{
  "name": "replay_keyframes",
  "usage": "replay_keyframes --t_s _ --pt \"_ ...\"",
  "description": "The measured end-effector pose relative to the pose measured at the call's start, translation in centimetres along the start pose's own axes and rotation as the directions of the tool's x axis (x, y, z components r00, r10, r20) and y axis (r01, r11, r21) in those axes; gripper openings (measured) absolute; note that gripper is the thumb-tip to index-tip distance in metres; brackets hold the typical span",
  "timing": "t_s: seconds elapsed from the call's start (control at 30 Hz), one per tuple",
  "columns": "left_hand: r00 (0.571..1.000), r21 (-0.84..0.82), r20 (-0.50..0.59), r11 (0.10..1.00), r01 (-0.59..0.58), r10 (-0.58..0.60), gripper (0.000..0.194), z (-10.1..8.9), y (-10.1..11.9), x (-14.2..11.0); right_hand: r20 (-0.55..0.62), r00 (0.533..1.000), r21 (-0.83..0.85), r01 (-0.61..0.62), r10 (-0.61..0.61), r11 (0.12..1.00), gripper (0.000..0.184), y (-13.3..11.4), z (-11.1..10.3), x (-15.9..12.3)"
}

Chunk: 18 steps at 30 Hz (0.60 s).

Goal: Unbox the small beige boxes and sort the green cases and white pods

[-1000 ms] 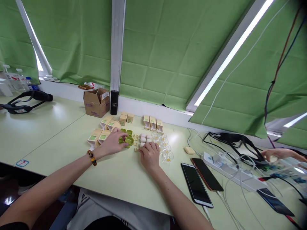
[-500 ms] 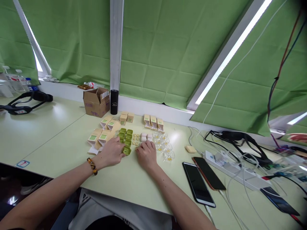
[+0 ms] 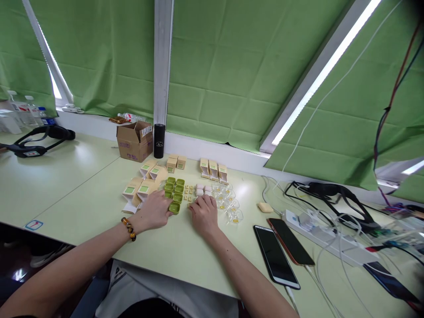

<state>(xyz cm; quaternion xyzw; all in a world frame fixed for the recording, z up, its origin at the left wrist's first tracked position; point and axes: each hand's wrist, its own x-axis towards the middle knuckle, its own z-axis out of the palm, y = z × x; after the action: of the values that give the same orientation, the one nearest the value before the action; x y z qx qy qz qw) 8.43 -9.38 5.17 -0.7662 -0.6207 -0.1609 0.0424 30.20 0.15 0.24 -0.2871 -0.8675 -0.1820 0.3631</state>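
Note:
My left hand [image 3: 156, 211] is closed, its thumb and fingers pinching the left side of the nearest small green box [image 3: 174, 207]. Behind that one, more open green boxes [image 3: 178, 189] stand in two columns. My right hand [image 3: 204, 215] rests palm down with its fingers curled together, and a tiny yellow piece [image 3: 189, 204] shows at its fingertips. Several similar yellow pieces [image 3: 188, 192] lie in short rows just beyond. White and pinkish rounded blocks [image 3: 199, 192] sit past the right fingers, beside clear plastic cups [image 3: 236, 216] with yellow bits inside.
Opened tan cartons [image 3: 129, 196] stand to the left, with more cartons [image 3: 213, 171] at the back. A cardboard box [image 3: 134, 145] and a black tumbler [image 3: 159, 141] are near the wall. Phones [image 3: 276, 256], a power strip [image 3: 324, 238] and cables occupy the right side.
The view has shifted slightly. A small mark visible inside the nearest green box earlier no longer shows. Both hands keep nearly the same places.

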Motion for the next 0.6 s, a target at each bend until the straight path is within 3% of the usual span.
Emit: replay_keyframes --t_s 0.27,0.6 --pt "1.000 0.039 -0.009 0.999 -0.022 0.023 0.015 0.0 0.0 0.0 -0.050 0.999 0.039 0.001 0.001 0.999 0.020 -0.5 -1.1 0.3" --pt "0.999 0.063 -0.045 0.998 0.030 -0.027 0.019 0.2 -0.5 -0.1 -0.011 1.000 0.068 0.026 -0.025 0.997 0.018 -0.7 -1.3 0.0"
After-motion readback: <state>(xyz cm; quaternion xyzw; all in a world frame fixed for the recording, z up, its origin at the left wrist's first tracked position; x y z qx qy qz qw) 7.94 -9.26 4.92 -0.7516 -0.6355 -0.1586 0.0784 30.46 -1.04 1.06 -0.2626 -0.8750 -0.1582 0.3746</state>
